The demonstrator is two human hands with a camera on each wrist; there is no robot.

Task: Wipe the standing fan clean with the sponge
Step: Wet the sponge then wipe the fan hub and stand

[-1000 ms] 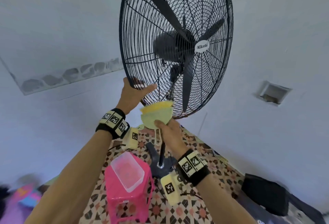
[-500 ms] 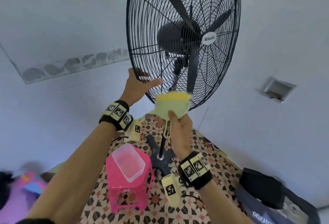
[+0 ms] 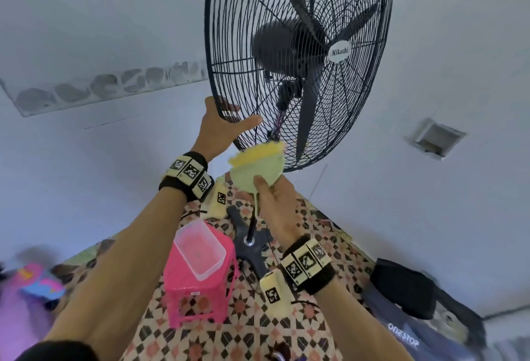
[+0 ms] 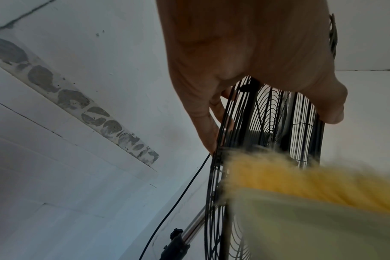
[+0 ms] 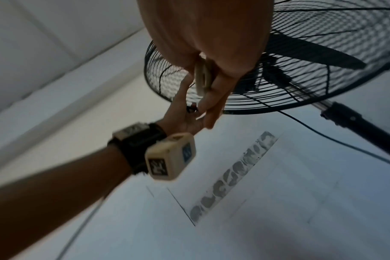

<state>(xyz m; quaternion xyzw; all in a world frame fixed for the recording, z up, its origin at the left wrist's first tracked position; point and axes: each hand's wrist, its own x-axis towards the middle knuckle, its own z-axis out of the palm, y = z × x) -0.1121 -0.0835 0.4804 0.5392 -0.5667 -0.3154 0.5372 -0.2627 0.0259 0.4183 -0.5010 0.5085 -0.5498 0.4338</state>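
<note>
A tall black standing fan [image 3: 298, 53] with a round wire cage fills the upper middle of the head view. My left hand [image 3: 220, 128] grips the cage's lower left rim [image 4: 252, 109], fingers behind the wires and thumb in front. My right hand [image 3: 272, 200] holds a pale green sponge [image 3: 258, 168] with a yellow fuzzy top by its handle. The yellow edge [image 4: 301, 177] sits against the bottom of the cage. In the right wrist view my fingers [image 5: 209, 91] curl round the pale handle [image 5: 201, 77].
The fan's pole and black cross base [image 3: 252, 248] stand on a patterned mat. A pink stool [image 3: 198, 286] with a clear plastic tub [image 3: 199, 248] on it stands just left of the base. A dark bag [image 3: 401, 289] lies at right. White walls surround.
The view has shifted so the fan sits further right. My right hand has carried the sponge along the cage's bottom rim. My left hand keeps its hold on the rim.
</note>
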